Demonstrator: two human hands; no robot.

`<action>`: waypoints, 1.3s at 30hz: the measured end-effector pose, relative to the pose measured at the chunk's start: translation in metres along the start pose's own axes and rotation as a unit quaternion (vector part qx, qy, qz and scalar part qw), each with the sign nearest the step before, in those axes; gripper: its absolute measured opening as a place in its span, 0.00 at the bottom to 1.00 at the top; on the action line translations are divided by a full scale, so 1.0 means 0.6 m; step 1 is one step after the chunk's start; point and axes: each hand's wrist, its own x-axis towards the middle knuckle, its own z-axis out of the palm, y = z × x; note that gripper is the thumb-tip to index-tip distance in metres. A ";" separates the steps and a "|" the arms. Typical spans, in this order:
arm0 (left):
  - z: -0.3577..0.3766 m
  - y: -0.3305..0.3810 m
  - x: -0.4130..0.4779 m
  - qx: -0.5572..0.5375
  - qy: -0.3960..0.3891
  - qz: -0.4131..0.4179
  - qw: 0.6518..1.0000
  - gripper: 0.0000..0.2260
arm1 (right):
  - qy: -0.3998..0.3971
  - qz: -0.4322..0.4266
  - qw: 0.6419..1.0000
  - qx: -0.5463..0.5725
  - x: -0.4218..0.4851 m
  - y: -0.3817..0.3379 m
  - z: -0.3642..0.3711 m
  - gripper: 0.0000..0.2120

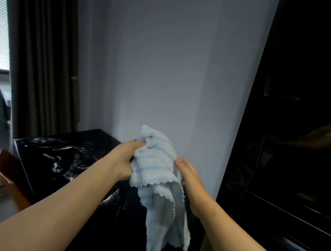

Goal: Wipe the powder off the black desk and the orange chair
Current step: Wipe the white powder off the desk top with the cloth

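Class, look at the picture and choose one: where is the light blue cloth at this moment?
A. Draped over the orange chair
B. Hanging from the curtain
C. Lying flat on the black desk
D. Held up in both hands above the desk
D: the left hand and right hand both grip the light blue cloth, which hangs in the air over the powder-streaked black desk.
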 end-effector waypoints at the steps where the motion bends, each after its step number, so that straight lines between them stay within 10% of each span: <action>1: -0.002 0.000 0.005 -0.028 -0.013 -0.004 1.000 0.10 | 0.001 0.028 1.000 -0.010 0.009 0.021 0.000 0.18; 11: -0.028 -0.033 0.104 -0.147 -0.015 -0.015 0.989 0.14 | -0.084 0.263 0.920 0.279 0.082 0.075 0.010 0.38; 15: -0.081 -0.051 0.172 0.140 0.144 0.099 0.975 0.06 | -0.121 0.200 0.909 0.346 0.142 0.063 0.009 0.25; 22: -0.157 -0.063 0.282 0.300 0.268 0.058 0.914 0.14 | 0.134 0.097 0.972 0.166 0.275 0.077 -0.019 0.06; 27: -0.212 -0.086 0.332 0.372 0.284 0.022 0.884 0.08 | 0.229 -0.005 0.966 -0.116 0.345 0.119 -0.027 0.16; 32: -0.267 -0.125 0.364 0.500 0.260 -0.006 0.826 0.09 | 0.108 -0.048 0.888 -0.445 0.352 0.218 -0.030 0.07; 36: -0.303 -0.172 0.381 0.640 0.163 -0.040 0.750 0.15 | -0.124 0.119 0.777 -0.606 0.321 0.320 -0.033 0.31; 39: -0.323 -0.205 0.398 0.700 0.077 -0.076 0.706 0.20 | -0.196 0.225 0.776 -0.555 0.308 0.369 -0.041 0.39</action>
